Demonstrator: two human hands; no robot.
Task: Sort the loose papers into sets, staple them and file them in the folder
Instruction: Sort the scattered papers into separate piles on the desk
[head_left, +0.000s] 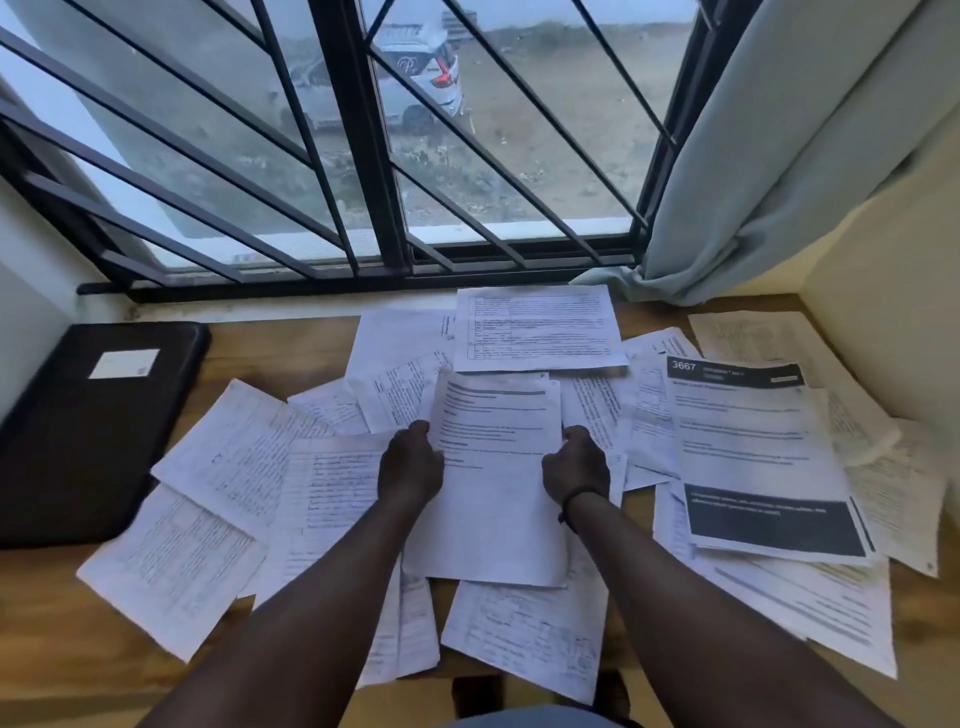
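Both hands hold one printed white sheet over the scattered papers.

The left hand (410, 462) and right hand (575, 462) curl their fingers around the side edges of the printed white sheet (493, 483), its long axis running away from the person, midway between both hands. Loose white papers (223, 467) cover the wooden tabletop (57, 623); what looks like a dark zipped folder (88, 431) lies far left, nearer the left hand.

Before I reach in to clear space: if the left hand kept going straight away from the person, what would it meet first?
The left hand grips the left edge of the held sheet and points toward the window. Going on, it would probably first cross the overlapping loose papers beyond its knuckles, though depth is unclear.
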